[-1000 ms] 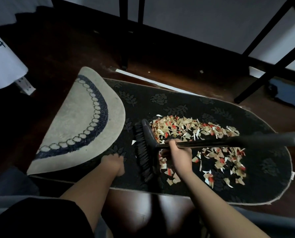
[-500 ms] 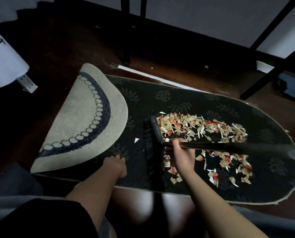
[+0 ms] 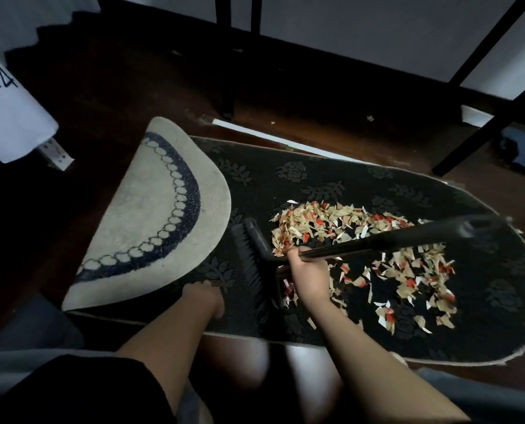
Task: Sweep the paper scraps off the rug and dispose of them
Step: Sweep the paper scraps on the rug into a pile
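Scraps (image 3: 362,249) of tan, red and white paper lie spread over the middle and right of the dark rug (image 3: 292,175), on the floor, with a few under and just beside the right hand (image 3: 308,276). That hand is clenched round the broom (image 3: 377,241) handle low down, close to the head, whose bristles (image 3: 250,270) stand on the rug at the left edge of the pile. The left hand (image 3: 204,299) presses on the rug near its front edge, just beside the folded-over flap (image 3: 151,215); its fingers are turned away from the camera, so I cannot tell whether they curl or lie flat. To sweep well, I judge the strokes should be short and run one way, toward the right end, with the bristles pressed lightly into the pile so thin pieces do not slip under; the left hand should hold the rug down so it does not bunch or slide. Stray bits near the front edge want gathering first. Against the frame a second ago, the broom head has shifted a little to the right and nearer the scraps, a lone white scrap left of the bristles is no longer seen, and the camera has tipped slightly; the left hand keeps its place.
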The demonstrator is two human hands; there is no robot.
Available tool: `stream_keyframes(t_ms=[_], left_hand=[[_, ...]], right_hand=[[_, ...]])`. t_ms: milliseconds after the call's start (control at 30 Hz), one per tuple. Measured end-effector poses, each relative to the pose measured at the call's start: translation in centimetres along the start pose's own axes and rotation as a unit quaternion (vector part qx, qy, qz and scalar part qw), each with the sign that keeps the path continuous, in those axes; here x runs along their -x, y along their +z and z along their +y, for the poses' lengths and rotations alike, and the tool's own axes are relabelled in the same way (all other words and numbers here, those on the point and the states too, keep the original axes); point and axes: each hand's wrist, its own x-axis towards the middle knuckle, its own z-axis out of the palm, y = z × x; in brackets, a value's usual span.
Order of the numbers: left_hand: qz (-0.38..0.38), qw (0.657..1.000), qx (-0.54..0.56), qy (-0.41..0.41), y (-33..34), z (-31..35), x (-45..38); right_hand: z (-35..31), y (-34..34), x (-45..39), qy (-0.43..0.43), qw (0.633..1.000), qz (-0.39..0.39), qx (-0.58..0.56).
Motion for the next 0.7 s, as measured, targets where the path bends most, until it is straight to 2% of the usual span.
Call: stream_keyframes(t_ms=[100, 267, 400, 533, 633, 700], left_hand=[[0.004, 1.000, -0.005, -0.002, -0.2, -0.1, 0.2], [0.014, 1.000, -0.008, 0.002, -0.4, 0.2, 0.3], [0.012, 1.000, -0.011, 0.009, -0.8, 0.6, 0.3], [0.003, 1.000, -0.009, 0.009, -0.9, 0.7, 0.4], [0.009, 1.000, -0.012, 0.000, -0.6, 0.5, 0.2], [0.014, 1.000, -0.015, -0.005, -0.5, 0.4, 0.1]], right_hand=[[0.4, -0.8, -0.4, -0.014, 1.000, 0.014, -0.017], [-0.4, -3.7, 0.5, 0.011, 0.995, 0.058, -0.087], [-0.8, -3.0, 0.7, 0.009, 0.995, -0.021, -0.096], [-0.4, -0.3, 0.1, 0.023, 0.996, -0.079, -0.026], [0.3, 0.1, -0.4, 0.015, 1.000, -0.010, -0.002], [0.4, -0.6, -0.4, 0.015, 0.999, 0.025, -0.027]])
